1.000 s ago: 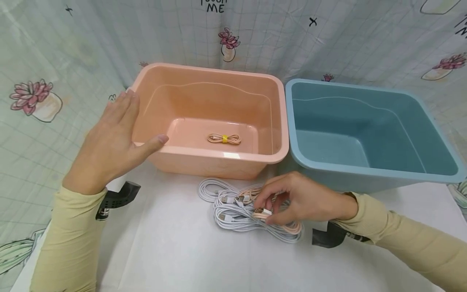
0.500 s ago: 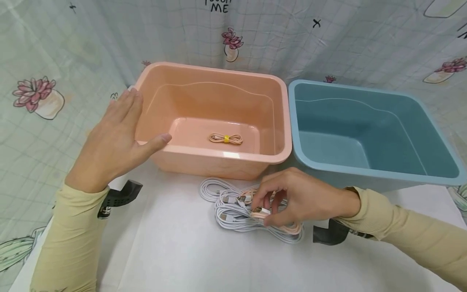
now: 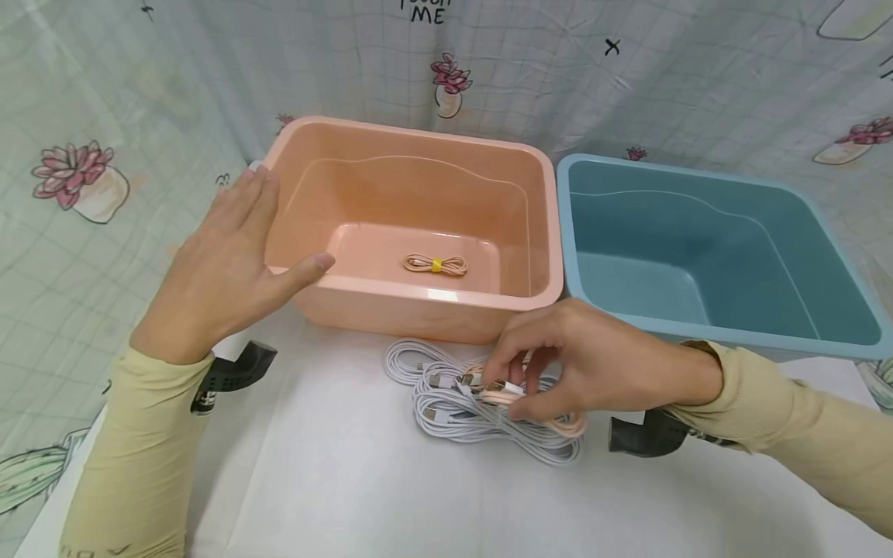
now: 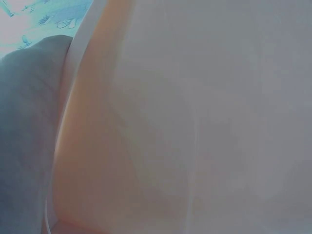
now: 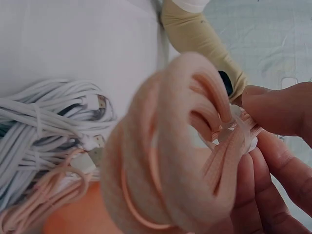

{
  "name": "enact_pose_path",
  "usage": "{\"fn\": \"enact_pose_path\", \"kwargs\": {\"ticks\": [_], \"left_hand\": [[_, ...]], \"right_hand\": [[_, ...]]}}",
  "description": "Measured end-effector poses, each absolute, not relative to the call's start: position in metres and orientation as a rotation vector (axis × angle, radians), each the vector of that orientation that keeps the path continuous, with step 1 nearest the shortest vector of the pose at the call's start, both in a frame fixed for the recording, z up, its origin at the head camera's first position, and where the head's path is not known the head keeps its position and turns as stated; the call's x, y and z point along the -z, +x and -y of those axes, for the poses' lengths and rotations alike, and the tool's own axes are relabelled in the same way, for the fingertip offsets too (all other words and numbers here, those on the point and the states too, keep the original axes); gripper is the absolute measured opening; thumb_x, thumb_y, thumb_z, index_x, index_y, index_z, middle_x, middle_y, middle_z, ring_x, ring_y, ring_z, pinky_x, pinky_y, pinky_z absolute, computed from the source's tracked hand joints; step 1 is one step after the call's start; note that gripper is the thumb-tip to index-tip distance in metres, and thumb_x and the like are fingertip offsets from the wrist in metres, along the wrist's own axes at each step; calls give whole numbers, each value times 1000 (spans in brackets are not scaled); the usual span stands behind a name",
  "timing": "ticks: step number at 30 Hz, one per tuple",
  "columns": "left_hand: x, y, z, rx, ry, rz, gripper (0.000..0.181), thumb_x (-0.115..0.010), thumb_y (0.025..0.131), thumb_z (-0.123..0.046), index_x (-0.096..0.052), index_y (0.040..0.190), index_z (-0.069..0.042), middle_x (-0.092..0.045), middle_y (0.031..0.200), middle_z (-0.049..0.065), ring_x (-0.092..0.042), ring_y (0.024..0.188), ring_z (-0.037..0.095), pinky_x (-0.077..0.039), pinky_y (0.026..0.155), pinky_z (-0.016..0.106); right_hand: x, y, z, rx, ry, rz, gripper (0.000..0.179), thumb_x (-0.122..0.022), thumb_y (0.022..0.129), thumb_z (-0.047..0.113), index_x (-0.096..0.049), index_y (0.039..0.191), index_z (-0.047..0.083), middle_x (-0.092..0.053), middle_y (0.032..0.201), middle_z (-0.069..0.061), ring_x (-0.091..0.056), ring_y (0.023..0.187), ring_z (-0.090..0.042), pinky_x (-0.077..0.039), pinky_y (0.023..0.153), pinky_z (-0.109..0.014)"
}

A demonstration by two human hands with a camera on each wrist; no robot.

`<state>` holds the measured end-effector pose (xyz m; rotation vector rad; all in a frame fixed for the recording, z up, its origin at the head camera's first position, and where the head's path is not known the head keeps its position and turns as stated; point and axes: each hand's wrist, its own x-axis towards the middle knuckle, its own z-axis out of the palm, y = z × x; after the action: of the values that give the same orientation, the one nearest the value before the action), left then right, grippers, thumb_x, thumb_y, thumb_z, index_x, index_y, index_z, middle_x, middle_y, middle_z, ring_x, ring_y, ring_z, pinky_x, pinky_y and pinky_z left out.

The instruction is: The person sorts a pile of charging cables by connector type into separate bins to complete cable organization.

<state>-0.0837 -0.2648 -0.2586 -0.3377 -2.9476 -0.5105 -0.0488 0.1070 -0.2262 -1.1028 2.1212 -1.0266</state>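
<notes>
My right hand pinches a coil of pink cable between thumb and fingers, just over a pile of white cables on the table. In the right wrist view the coil fills the middle, with a small clear tie round it by the fingertips. Another pink cable lies among the white ones. My left hand, fingers straight, rests at the left rim of the pink basin. Inside that basin lies a pink cable with a yellow band. The left wrist view shows mostly the basin's wall.
A blue basin stands right of the pink one, their rims nearly touching. White cloth covers the table in front. A patterned curtain hangs behind both basins.
My right hand, still pinching the pink cable, has shifted slightly right and toward the basins. The left hand keeps its place on the rim. The whole head view has drifted slightly.
</notes>
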Motion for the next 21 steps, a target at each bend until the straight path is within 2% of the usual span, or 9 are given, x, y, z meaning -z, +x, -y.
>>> {"fn": "enact_pose_path", "kwargs": {"ticks": [9, 15, 21], "left_hand": [[257, -84, 262, 498, -334, 2970, 101, -47, 89, -68, -3, 157, -9, -1, 166, 9, 0, 156, 29, -8, 127, 51], [258, -84, 263, 508, -338, 2966, 100, -47, 89, -68, -3, 157, -9, -1, 166, 9, -1, 156, 29, -7, 127, 51], [259, -84, 264, 515, -330, 2965, 100, -47, 89, -68, -3, 157, -10, -1, 166, 8, 0, 156, 28, -7, 127, 50]], "right_hand": [[205, -47, -109, 1066, -1151, -2178, 24, -81, 79, 18, -71, 101, 23, -70, 101, 10, -65, 79, -3, -59, 69, -25], [191, -53, -109, 1073, -1163, -2213, 24, -82, 78, 24, -70, 99, 24, -69, 98, 12, -66, 75, -3, -60, 67, -26], [180, -61, -112, 1029, -1115, -2295, 24, -83, 76, 28, -70, 97, 29, -68, 96, 13, -67, 80, -3, -61, 72, -27]]}}
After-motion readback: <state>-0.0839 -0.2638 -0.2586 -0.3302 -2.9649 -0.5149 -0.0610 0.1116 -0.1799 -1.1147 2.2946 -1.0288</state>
